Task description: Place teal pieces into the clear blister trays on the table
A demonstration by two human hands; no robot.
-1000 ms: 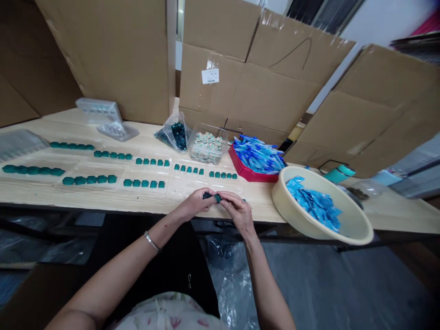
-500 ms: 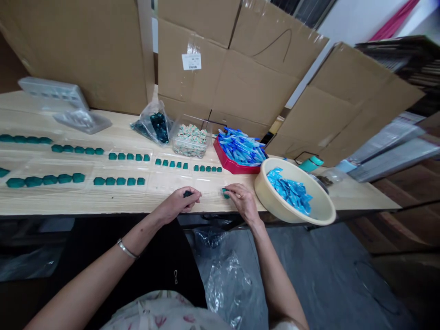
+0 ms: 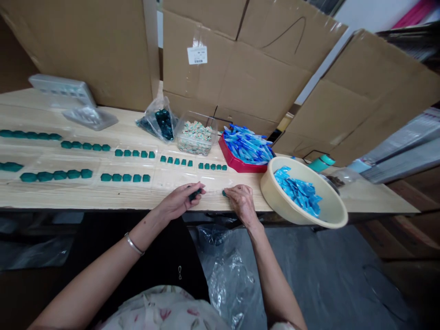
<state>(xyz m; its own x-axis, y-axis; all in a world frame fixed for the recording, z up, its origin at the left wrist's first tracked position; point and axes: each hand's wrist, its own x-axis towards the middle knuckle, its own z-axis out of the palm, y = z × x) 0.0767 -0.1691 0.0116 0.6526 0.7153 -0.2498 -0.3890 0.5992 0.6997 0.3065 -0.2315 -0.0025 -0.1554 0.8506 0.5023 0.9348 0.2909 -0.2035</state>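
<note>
Left hand [image 3: 177, 202] clenched round a dark teal piece [image 3: 195, 194], long axis slanting toward the basin [image 3: 285, 206] — right hand [image 3: 242, 202], fingertips on a small teal piece [image 3: 224, 193] left of the basin, grip unclear, axis too small to tell — both low over the table [image 3: 85, 197], close and steady.

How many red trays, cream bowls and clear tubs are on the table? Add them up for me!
Red plastic tray: 1
Cream plastic bowl: 1
Clear plastic tub: 1
Total: 3
</note>
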